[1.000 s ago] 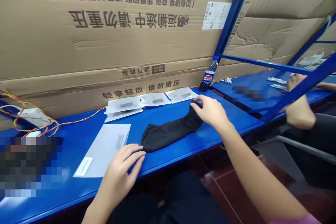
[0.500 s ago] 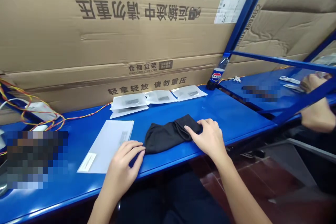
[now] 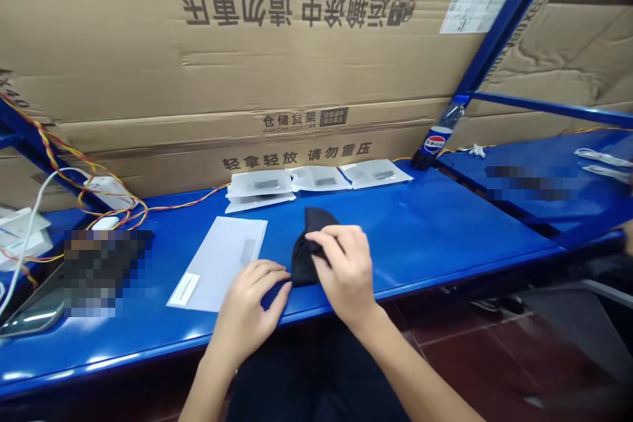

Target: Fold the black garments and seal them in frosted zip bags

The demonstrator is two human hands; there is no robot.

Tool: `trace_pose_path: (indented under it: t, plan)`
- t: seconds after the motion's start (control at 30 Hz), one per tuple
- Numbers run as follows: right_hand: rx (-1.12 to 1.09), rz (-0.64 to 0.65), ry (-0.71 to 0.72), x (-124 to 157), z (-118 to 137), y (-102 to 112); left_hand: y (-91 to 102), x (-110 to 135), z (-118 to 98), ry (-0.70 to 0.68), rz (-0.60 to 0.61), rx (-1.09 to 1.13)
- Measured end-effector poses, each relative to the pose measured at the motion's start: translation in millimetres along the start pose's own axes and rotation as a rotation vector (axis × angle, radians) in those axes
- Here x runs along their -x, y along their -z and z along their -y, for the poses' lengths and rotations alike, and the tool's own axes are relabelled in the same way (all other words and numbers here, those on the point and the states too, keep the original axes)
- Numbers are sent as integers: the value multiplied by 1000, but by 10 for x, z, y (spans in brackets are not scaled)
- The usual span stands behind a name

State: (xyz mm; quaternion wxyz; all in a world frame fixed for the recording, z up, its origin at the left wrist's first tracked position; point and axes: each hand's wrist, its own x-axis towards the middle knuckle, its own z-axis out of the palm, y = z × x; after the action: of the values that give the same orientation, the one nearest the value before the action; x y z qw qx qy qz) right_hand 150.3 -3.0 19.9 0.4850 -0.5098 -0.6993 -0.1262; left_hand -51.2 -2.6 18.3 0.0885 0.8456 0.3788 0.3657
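A piece of black fabric [image 3: 302, 264], folded into a small bundle, lies on the blue tabletop near its front edge. My right hand [image 3: 343, 264] pinches the fabric's folded right part from above and hides much of it. My left hand [image 3: 257, 293] is at the lower left corner, where thumb and forefinger close on the fabric's edge. Just left of the bundle lies a flat frosted plastic bag [image 3: 217, 264] with a white label, partly behind my left hand. What kind of article the black fabric is, I cannot make out.
Several frosted packets [image 3: 321, 178] line the back by a cardboard wall [image 3: 297, 79]. A cola bottle [image 3: 438, 135] leans at the blue post. Twisted wires [image 3: 123, 211] and a blurred-out item [image 3: 103, 270] are at the left. A second blue table [image 3: 534, 145] stands right.
My right hand has moved left, folding the fabric's right part over, so the bundle is much shorter. The left hand stays at its corner. The view has shifted somewhat.
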Motion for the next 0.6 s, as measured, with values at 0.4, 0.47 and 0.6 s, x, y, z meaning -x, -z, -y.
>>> trace_pose_path:
  t: [0.4, 0.47, 0.6]
  plan:
    - [-101, 341, 107, 104, -37, 169, 88, -57, 156, 206, -298, -374]
    - [-54, 504, 129, 153, -105, 174, 135, -107, 247, 354, -199, -524]
    - [-40, 625, 153, 316, -197, 249, 207, -172, 242, 428, 163, -598]
